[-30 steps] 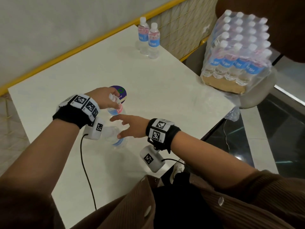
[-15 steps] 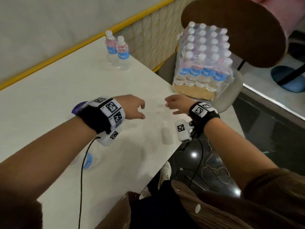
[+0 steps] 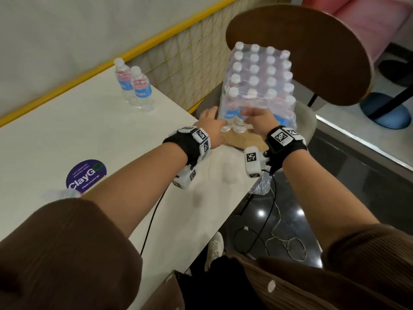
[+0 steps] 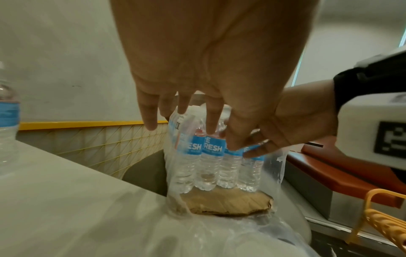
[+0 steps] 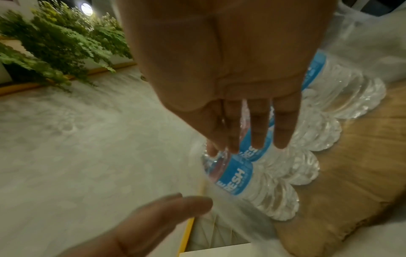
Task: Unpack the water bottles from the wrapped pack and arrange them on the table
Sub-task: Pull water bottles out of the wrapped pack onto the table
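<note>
Head view shows a white table [image 3: 93,135] beside a pale wall with a yellow rail and a yellow wire grid. A purple round sticker [image 3: 86,174] on the table reads "ClayGo". Two water bottles [image 3: 134,86] stand upright together at the far edge, near the far right corner. The wrapped pack [image 3: 259,86] stands on brown cardboard on a chair seat, just beside the right edge of the table; its blue labels show the letters "RESH". A round brown chair back [image 3: 312,52] rises behind it. The left hand [image 3: 211,125] reaches with fingers straight and spread, near the left side of the pack. The right hand [image 3: 259,120] touches the front bottles with extended fingers; I cannot tell if it grips the plastic.
</note>
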Available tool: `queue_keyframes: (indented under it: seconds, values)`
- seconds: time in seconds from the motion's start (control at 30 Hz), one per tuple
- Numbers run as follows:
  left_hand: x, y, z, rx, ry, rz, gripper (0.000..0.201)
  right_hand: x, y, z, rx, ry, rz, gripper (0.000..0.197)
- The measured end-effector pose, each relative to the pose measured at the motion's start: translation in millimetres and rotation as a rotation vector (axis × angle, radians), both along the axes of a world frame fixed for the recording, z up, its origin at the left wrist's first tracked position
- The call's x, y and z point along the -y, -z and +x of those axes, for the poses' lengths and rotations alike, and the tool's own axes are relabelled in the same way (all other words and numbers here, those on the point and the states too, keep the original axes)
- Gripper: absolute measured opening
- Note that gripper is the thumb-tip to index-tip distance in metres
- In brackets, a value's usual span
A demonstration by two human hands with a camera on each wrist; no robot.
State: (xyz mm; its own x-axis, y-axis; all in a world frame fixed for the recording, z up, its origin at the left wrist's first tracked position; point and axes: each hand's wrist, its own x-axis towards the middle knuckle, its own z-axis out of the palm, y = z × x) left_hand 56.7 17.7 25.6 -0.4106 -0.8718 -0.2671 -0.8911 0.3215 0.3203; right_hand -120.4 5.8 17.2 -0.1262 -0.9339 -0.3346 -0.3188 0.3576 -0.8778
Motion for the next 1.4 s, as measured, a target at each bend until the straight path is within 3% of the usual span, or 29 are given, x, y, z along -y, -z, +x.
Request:
queue_keyframes:
  seconds: [0.1,0.2,0.3,0.37,0.5,0.6,0.7,0.8,0.9,1.03,1.23,1.33,1.4]
  values:
    - [11,4,-18,0.013,-0.001,0.013,0.057,9,17,-12,-0.093,0.020,0.104,0.026]
    - [16,7,-31,0.019,-0.007,0.007,0.060,21,23,-21,-0.126,0.080,-0.029,0.048]
    - [19,9,-36,-0.002,-0.075,-0.037,0.056,31,23,-22,-0.126,0.112,-0.100,0.036]
    - [21,10,-37,-0.036,-0.114,0.009,0.053,37,22,-19,-0.172,0.062,-0.114,0.012]
    - [22,9,-38,-0.105,-0.133,0.147,0.056,45,21,-24,-0.230,0.025,-0.106,0.034]
    - [22,9,-43,-0.249,-0.150,0.174,0.068,27,15,-24,-0.338,-0.082,-0.171,0.019]
    - [22,12,-53,-0.369,-0.126,0.190,0.091,1,20,-18,-0.380,-0.246,-0.248,0.032]
    - [23,17,-62,-0.331,-0.119,0.194,0.077,-15,18,-16,-0.258,-0.318,-0.234,0.031]
    - [27,18,-58,-0.318,-0.149,0.177,0.066,-5,19,-33,0.045,-0.176,-0.067,0.028]
    - [27,21,-45,-0.346,-0.219,0.168,0.067,18,33,-57,-0.172,0.169,-0.020,0.021]
    - [17,18,-28,-0.380,-0.222,0.202,0.067,44,15,-43,0.102,0.174,0.218,0.040]
    - [11,7,-10,-0.353,-0.220,0.225,0.064,42,10,-40,0.044,0.157,0.227,0.037]
    - [6,0,6,-0.296,-0.211,0.228,0.059,32,11,-39,-0.120,0.133,0.200,0.049]
